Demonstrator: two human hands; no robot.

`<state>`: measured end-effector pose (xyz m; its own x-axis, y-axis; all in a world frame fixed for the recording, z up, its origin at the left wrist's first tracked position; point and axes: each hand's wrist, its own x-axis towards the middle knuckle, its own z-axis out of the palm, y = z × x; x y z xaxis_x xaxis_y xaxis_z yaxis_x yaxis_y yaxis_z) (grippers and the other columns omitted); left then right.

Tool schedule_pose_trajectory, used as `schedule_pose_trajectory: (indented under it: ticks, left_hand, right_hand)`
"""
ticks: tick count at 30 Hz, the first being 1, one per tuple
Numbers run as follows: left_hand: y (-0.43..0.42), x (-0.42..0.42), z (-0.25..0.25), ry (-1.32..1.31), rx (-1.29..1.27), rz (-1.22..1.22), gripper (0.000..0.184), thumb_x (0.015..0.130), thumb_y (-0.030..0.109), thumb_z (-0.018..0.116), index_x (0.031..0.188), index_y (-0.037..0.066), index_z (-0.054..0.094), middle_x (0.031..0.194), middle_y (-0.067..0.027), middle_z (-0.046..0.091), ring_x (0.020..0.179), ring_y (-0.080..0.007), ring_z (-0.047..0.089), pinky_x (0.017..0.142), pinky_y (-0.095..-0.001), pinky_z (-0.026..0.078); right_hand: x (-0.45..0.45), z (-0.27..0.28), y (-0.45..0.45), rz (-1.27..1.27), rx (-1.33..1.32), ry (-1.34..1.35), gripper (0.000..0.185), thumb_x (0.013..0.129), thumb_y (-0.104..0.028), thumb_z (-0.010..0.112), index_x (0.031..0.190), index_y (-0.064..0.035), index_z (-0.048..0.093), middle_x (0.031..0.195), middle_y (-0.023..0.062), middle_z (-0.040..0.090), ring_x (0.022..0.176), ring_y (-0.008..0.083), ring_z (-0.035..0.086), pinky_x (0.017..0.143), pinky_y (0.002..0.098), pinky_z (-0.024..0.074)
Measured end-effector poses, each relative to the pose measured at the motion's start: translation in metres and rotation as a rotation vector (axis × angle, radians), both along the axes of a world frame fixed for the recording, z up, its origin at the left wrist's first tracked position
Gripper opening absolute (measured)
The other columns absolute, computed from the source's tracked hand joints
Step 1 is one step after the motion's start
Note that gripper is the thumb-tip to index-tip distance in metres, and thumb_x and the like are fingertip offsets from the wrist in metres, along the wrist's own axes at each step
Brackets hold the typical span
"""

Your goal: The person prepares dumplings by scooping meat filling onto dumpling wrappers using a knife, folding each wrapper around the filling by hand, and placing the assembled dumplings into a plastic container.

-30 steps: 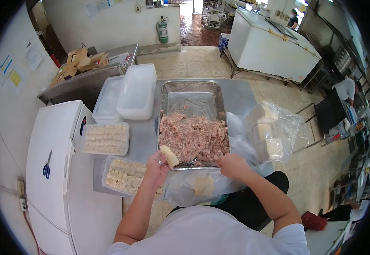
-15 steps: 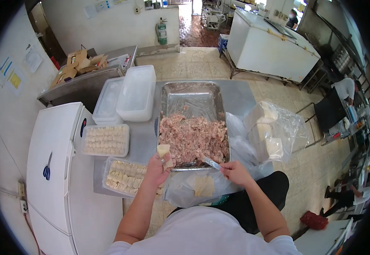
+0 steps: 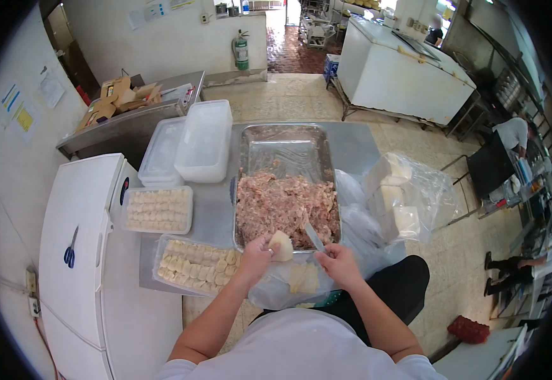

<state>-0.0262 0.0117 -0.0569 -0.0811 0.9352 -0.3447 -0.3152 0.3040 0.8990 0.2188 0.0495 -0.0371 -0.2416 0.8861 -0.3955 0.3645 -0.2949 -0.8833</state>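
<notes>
Near the front edge of a metal tray [image 3: 317,133], my left hand [image 3: 257,254] grips a pale dough wrapper [image 3: 281,246]. My right hand [image 3: 339,263] is closed round the handle of a flat-bladed spreader [image 3: 315,237], whose blade points up and left over ground meat [image 3: 285,202] in the tray. More wrappers [image 3: 304,278] lie on a plastic bag [image 3: 266,290] just in front of the tray. Left of my left hand is a clear container [image 3: 158,271] with rows of filled dumplings [image 3: 193,262]. Another container [image 3: 189,221] of dumplings [image 3: 157,209] sits behind it.
Stacked plastic containers [image 3: 205,140] stand at the table's back left. Bagged white blocks [image 3: 395,190] lie on the right. A white refrigerator [image 3: 76,253] is at the left, and a chest freezer [image 3: 402,69] farther back. Other people stand at the far right and back right.
My left hand has moved right with the wrapper, which now faces up more openly. My right hand has drawn the spreader slightly toward me and left. At the right, a person has come further into view.
</notes>
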Motion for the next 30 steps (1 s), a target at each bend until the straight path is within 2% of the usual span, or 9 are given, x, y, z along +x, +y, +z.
schedule_pose_trajectory:
  ticks: [3,4,6,13,16,19,22,24,30]
  left_hand:
    - [-0.006,0.014,-0.021,-0.417,-0.056,-0.074,0.025,0.101,0.019,0.062,0.117,-0.001,0.065,0.109,-0.0084,0.07,0.093,-0.0177,0.069,0.081,-0.0335,0.057]
    - [-0.007,0.018,-0.021,-0.565,-0.067,-0.1,0.025,0.102,0.02,0.061,0.115,-0.001,0.065,0.11,-0.0081,0.069,0.094,-0.0186,0.069,0.081,-0.0343,0.057]
    - [-0.01,0.031,-0.006,-0.582,-0.132,-0.086,0.026,0.103,0.023,0.058,0.116,0.0,0.064,0.111,-0.0085,0.069,0.094,-0.0195,0.069,0.081,-0.0351,0.057]
    - [-0.01,0.043,-0.014,-0.353,-0.177,-0.219,0.033,0.104,0.028,0.055,0.126,0.002,0.059,0.115,-0.0115,0.068,0.099,-0.0223,0.069,0.088,-0.0382,0.058]
    - [-0.009,0.042,-0.019,-0.724,-0.245,-0.084,0.034,0.103,0.027,0.059,0.126,0.002,0.058,0.117,-0.011,0.068,0.102,-0.0235,0.069,0.091,-0.039,0.056]
    - [-0.008,0.043,-0.026,-0.781,-0.169,-0.092,0.031,0.104,0.024,0.056,0.126,0.002,0.058,0.118,-0.011,0.068,0.107,-0.0245,0.068,0.096,-0.0405,0.054]
    - [-0.006,0.043,-0.034,-0.688,-0.156,-0.118,0.031,0.105,0.022,0.052,0.128,0.002,0.057,0.12,-0.0122,0.067,0.11,-0.0266,0.067,0.099,-0.0426,0.052]
    - [-0.003,0.038,-0.028,-0.814,-0.184,-0.074,0.032,0.104,0.022,0.054,0.128,0.002,0.057,0.121,-0.0122,0.067,0.113,-0.027,0.066,0.102,-0.0434,0.051]
    - [0.006,0.019,-0.014,-0.841,-0.089,0.048,0.039,0.1,0.025,0.059,0.133,0.003,0.056,0.128,-0.012,0.066,0.119,-0.0279,0.064,0.107,-0.0444,0.048]
  right_hand:
    - [-0.02,0.024,-0.005,-0.059,0.041,0.069,0.016,0.088,-0.016,0.077,0.082,-0.0061,0.065,0.065,-0.0054,0.055,0.058,0.0041,0.048,0.051,0.0249,0.0367]
    - [-0.024,0.03,-0.006,-0.069,0.015,0.072,0.017,0.086,-0.015,0.078,0.085,-0.0041,0.066,0.069,-0.003,0.058,0.061,0.0059,0.05,0.053,0.0262,0.0392]
    - [-0.027,0.038,-0.007,-0.087,-0.036,0.077,0.022,0.082,-0.014,0.081,0.092,-0.0001,0.067,0.077,0.0017,0.064,0.066,0.0094,0.055,0.058,0.0286,0.0442]
    - [-0.023,0.009,-0.007,-0.079,0.143,0.104,0.016,0.082,-0.006,0.077,0.088,-0.0024,0.063,0.075,-0.0014,0.06,0.066,0.0074,0.053,0.058,0.0261,0.0429]
    - [-0.022,0.021,-0.008,-0.1,0.109,0.136,0.015,0.083,-0.003,0.076,0.09,-0.0032,0.063,0.075,-0.0037,0.058,0.064,0.0052,0.05,0.056,0.0239,0.0399]
    - [-0.018,0.03,-0.007,-0.117,0.102,0.097,0.013,0.085,-0.003,0.075,0.088,-0.0033,0.063,0.075,-0.0033,0.059,0.065,0.0053,0.051,0.057,0.0242,0.0404]
    - [-0.014,0.03,-0.009,-0.105,0.137,0.073,0.011,0.088,-0.006,0.073,0.087,-0.0028,0.062,0.074,-0.0032,0.059,0.066,0.0052,0.05,0.057,0.0244,0.0404]
    - [-0.013,0.03,-0.011,-0.123,0.165,0.068,0.01,0.092,-0.008,0.07,0.088,-0.0023,0.063,0.074,-0.0037,0.058,0.065,0.0048,0.049,0.057,0.0244,0.0399]
    - [-0.001,0.037,-0.025,-0.124,0.242,0.033,0.015,0.099,-0.008,0.058,0.102,-0.001,0.071,0.076,-0.004,0.059,0.065,0.0045,0.048,0.058,0.0239,0.0391]
